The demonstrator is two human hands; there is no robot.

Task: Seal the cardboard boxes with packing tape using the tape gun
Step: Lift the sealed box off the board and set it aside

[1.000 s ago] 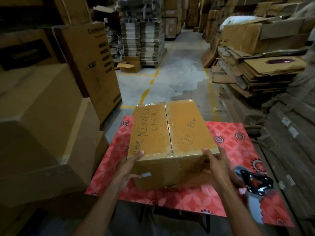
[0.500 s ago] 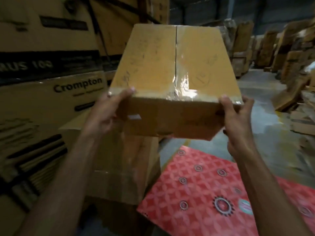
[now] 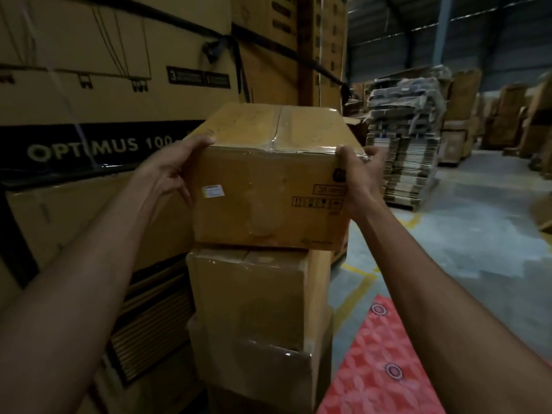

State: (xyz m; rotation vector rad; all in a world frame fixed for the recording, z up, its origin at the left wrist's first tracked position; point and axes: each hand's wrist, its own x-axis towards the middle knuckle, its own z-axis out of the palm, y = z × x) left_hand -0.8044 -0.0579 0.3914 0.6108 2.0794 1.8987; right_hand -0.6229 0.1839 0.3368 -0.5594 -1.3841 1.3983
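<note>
A brown cardboard box (image 3: 268, 186) with clear tape along its top seam sits on top of a stack of two taped boxes (image 3: 254, 294). My left hand (image 3: 176, 168) grips its upper left corner, thumb on the top edge. My right hand (image 3: 358, 177) grips the upper right corner, fingers round the side. The tape gun is out of view.
Large strapped cartons (image 3: 104, 85), one printed OPTIMUS 100, rise on the left behind the stack. A red patterned table top (image 3: 385, 369) shows at the lower right. A pallet of flattened cartons (image 3: 409, 150) stands on the concrete floor (image 3: 478, 234) to the right.
Both hands lifted the taped box off the red table, swung it left, and set it down on the stack of boxes. The tape gun has left the view.
</note>
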